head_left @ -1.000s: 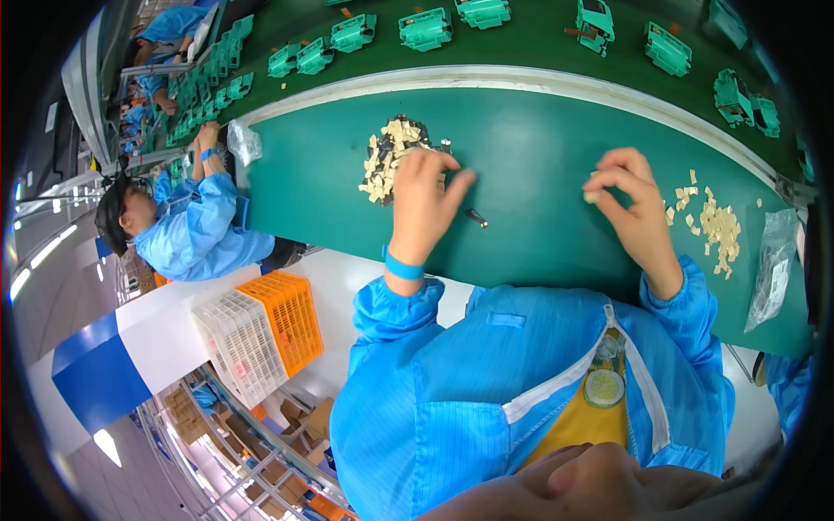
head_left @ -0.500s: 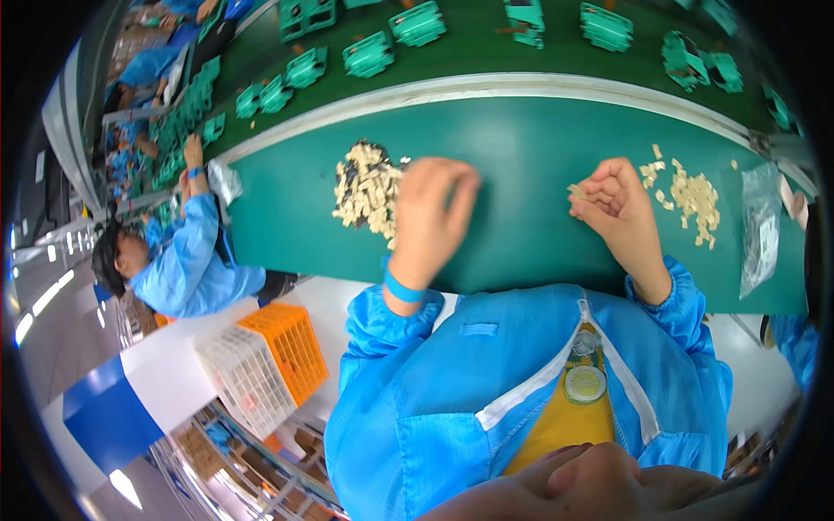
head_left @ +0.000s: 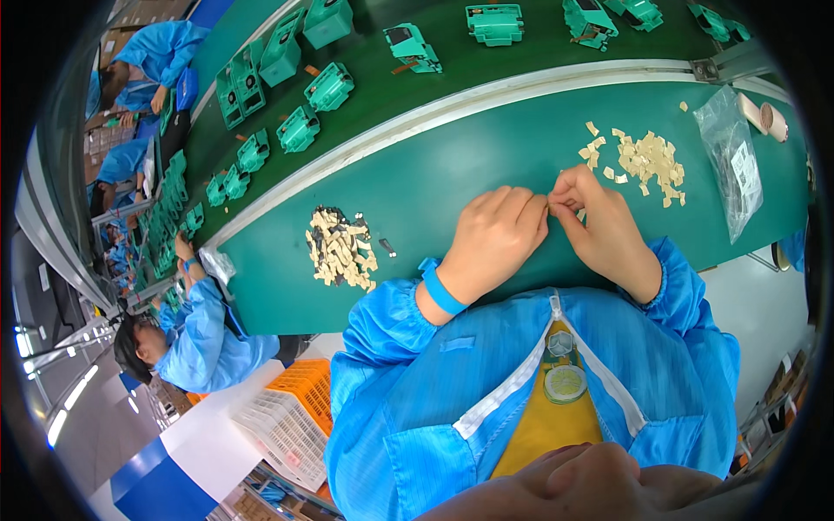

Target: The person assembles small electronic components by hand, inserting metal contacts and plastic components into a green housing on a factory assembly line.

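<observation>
Over the green worktop, my left hand (head_left: 501, 236) and my right hand (head_left: 605, 227) meet at the fingertips, both closed in a pinch. A pale bit of a small cream piece (head_left: 580, 213) shows by my right fingers. Whatever my left fingertips grip is too small and covered to make out. Just beyond my right hand lies a loose pile of flat cream pieces (head_left: 651, 161). Off to the left of my left hand is a heap of small cream and black parts (head_left: 339, 247), with a single black part (head_left: 387, 248) lying apart from it.
Past a pale metal rail (head_left: 434, 106), a dark green conveyor carries several green plastic housings (head_left: 495, 24). A clear plastic bag (head_left: 734, 165) and a pale roll (head_left: 772, 122) lie at right. At left sits a co-worker in blue (head_left: 204, 339), near stacked crates (head_left: 282, 434).
My left hand has moved right, away from the cream and black heap, and now meets my right hand. The view has turned, and the housings on the conveyor appear shifted.
</observation>
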The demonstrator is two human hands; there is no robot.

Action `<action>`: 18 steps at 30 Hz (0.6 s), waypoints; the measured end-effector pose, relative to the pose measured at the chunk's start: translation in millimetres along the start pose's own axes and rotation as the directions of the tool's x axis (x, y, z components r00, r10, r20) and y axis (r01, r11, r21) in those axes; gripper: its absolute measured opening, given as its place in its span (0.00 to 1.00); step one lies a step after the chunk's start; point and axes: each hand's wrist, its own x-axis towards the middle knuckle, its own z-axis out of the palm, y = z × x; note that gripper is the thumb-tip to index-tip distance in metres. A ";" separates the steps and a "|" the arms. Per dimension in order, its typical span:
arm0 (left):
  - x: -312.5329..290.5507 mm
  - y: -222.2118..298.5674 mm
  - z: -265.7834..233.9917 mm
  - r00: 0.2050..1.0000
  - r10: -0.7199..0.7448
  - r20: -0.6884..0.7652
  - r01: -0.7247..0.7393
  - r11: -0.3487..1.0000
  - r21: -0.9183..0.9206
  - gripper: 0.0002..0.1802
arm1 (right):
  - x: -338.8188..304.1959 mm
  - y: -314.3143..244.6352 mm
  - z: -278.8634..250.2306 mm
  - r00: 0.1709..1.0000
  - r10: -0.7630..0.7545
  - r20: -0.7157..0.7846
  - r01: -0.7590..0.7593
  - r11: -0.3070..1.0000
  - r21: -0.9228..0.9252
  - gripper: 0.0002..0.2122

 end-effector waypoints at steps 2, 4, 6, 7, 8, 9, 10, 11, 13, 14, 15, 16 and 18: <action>5.2 -1.7 6.6 1.000 0.010 0.028 -0.010 1.000 0.003 0.09 | -0.4 4.3 -2.7 1.000 0.014 -0.023 -0.012 0.998 0.055 0.10; 11.3 -4.6 14.4 1.000 -0.026 -0.017 0.024 0.996 -0.083 0.06 | -0.8 9.4 -8.2 0.999 0.027 -0.047 -0.022 0.994 0.110 0.10; 18.0 -9.0 19.0 0.997 -0.071 -0.035 0.066 0.990 -0.125 0.06 | -1.6 12.6 -15.7 0.996 0.067 -0.059 -0.058 0.989 0.137 0.11; 22.2 -11.6 21.9 0.991 -0.122 -0.054 0.112 0.980 -0.164 0.05 | -1.8 14.5 -21.5 0.995 0.071 -0.067 -0.061 0.989 0.137 0.11; 27.4 -14.7 27.5 0.992 -0.114 -0.050 0.104 0.980 -0.168 0.05 | -2.4 16.6 -28.9 0.991 0.094 -0.091 -0.081 0.988 0.134 0.11; 33.0 -18.2 35.1 0.984 -0.171 -0.043 0.163 0.976 -0.143 0.05 | -3.1 18.7 -35.5 0.987 0.116 -0.114 -0.101 0.986 0.131 0.11; 38.5 -20.3 41.0 0.973 -0.227 -0.037 0.221 0.968 -0.117 0.06 | -4.1 20.8 -41.1 0.985 0.119 -0.124 -0.102 0.986 0.130 0.11; 44.0 -22.0 45.3 0.975 -0.218 -0.035 0.212 0.970 -0.122 0.06 | -4.5 23.3 -46.5 0.985 0.096 -0.143 -0.082 0.991 0.103 0.11; 52.6 -23.0 51.3 0.986 -0.165 -0.016 0.161 0.977 -0.140 0.08 | -4.2 25.9 -48.6 0.979 0.058 -0.194 -0.051 0.998 0.039 0.11; 58.0 -17.1 52.8 0.988 -0.155 -0.010 0.152 0.977 -0.151 0.08 | -4.4 26.3 -49.2 0.976 0.066 -0.206 -0.060 0.998 0.035 0.11; 64.6 -6.2 48.7 0.988 -0.118 -0.096 0.091 0.963 -0.253 0.07 | -4.4 25.4 -48.8 0.977 0.036 -0.211 -0.046 0.998 -0.042 0.11; 68.2 0.0 47.0 0.979 -0.092 -0.184 0.023 0.937 -0.347 0.07 | -4.3 24.8 -48.3 0.977 0.005 -0.213 -0.031 0.992 -0.119 0.11; 64.5 -1.2 47.1 0.990 -0.063 -0.126 0.016 0.939 -0.343 0.07 | -2.9 20.8 -45.4 0.979 -0.019 -0.204 -0.008 0.991 -0.131 0.10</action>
